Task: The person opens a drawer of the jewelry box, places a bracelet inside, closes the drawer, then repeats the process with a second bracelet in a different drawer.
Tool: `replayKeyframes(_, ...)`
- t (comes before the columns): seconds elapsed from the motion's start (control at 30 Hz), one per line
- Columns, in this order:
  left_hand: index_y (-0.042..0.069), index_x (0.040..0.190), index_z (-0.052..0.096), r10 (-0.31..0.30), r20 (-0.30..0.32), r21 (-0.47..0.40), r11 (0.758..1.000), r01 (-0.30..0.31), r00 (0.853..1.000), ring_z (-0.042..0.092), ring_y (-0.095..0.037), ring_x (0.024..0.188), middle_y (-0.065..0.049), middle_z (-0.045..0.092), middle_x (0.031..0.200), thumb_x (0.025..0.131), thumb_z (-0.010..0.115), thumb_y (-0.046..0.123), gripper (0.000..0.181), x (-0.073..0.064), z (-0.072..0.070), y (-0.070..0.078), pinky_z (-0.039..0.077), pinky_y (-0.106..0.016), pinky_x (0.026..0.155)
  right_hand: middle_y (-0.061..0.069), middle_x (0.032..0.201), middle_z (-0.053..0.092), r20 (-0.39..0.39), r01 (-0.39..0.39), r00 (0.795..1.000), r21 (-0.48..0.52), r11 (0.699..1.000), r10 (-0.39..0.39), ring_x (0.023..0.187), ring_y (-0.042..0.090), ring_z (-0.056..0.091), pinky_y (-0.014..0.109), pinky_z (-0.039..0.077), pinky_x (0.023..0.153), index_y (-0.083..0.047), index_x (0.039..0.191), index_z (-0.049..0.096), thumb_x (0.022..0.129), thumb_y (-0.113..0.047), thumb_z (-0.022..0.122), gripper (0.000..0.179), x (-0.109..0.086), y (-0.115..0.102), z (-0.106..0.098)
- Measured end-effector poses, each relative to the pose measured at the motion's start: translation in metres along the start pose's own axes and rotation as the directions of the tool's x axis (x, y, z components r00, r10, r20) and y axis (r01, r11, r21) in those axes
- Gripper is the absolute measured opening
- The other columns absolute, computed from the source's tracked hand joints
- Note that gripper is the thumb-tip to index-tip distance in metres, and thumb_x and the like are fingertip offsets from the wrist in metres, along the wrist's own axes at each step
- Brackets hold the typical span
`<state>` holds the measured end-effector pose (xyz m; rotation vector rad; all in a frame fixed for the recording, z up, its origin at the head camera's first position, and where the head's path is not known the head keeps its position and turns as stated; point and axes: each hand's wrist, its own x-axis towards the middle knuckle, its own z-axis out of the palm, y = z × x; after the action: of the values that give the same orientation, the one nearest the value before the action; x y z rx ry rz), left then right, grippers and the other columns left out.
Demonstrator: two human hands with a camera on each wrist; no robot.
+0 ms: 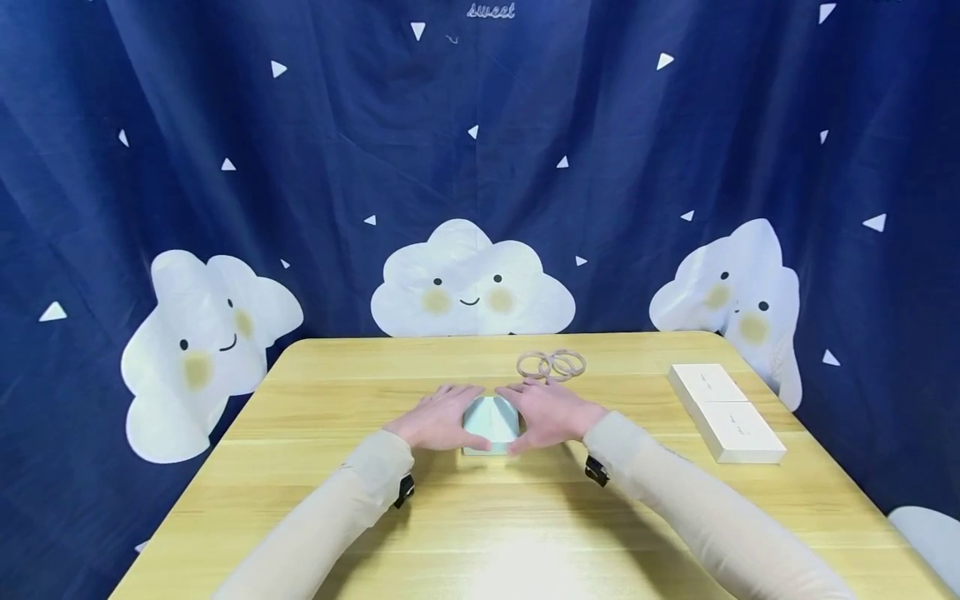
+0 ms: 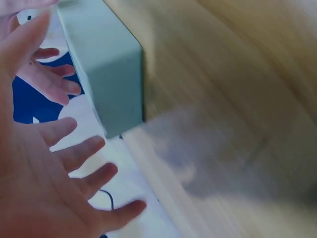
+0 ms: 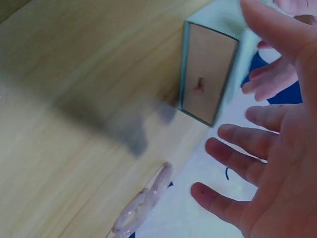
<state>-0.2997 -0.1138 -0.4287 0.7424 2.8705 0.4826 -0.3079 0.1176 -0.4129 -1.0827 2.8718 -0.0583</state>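
Now, in the head view, we find a mint-green box (image 1: 491, 421) just below the middle of the frame, resting on a wooden tabletop (image 1: 337, 383). The left hand (image 1: 442, 417) is on its left and the right hand (image 1: 552, 414) on its right, thumbs towards the near edge, fingers reaching along the sides. Just above the right hand we spot overlapping pinkish rings (image 1: 551, 364), while a pair of white boxes (image 1: 726, 410) lies over at the right of the frame. Behind it all hangs a navy curtain (image 1: 330, 125) with smiling clouds.

Over to the left wrist view: the green box slants through the upper left, and we see the left hand's fingers spread along the lower left, unclenched, gripping nothing. From this hazy angle we can't be sure whether the thumb brushes the box.

And the right wrist view: here we get the box's tan end panel (image 3: 210, 64), top centre, with a small tab (image 3: 199, 87) on it. The right hand spreads down the right side, fingers extended and apart, no grip on anything, with the rings at bottom centre.
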Motion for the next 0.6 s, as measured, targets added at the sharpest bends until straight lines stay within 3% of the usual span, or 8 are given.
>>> replayKeyframes(0.2,0.014,0.158,0.034,-0.038,-0.059,0.036,0.999,0.04,0.998,0.024,-0.041,0.151,-0.012,0.03,0.164,0.096,0.051,0.066,0.083,0.008,0.0,0.02,0.02,-0.074,0.113,0.011,0.158,0.042,0.013,-0.025,1.0,-0.003,1.0,0.025,0.147,0.038,0.036,0.054,0.031,0.119,-0.008,0.156,0.037,0.073,-0.054,0.085,0.106,-0.01,0.008,-0.007)
replayKeyframes(0.37,0.008,0.158,0.031,-0.094,-0.081,0.078,0.992,0.101,0.992,0.018,-0.044,0.152,-0.018,0.023,0.166,0.102,0.043,0.058,0.076,0.017,0.013,0.032,0.016,-0.075,0.113,0.012,0.157,0.043,0.011,-0.05,0.999,0.027,0.998,0.05,0.145,0.037,0.04,0.054,0.034,0.117,-0.007,0.154,0.04,0.076,-0.039,0.087,0.097,-0.02,0.016,-0.006)
replayKeyframes(0.6,0.006,0.159,0.025,-0.208,-0.091,-0.016,0.978,0.207,0.974,0.01,-0.042,0.154,-0.021,0.013,0.167,0.105,0.039,0.05,0.071,0.026,0.032,0.036,0.011,-0.073,0.116,0.012,0.156,0.045,0.002,-0.068,0.998,0.051,0.996,0.068,0.144,0.037,0.041,0.057,0.037,0.114,-0.006,0.152,0.043,0.078,-0.025,0.085,0.088,-0.03,0.024,-0.006)
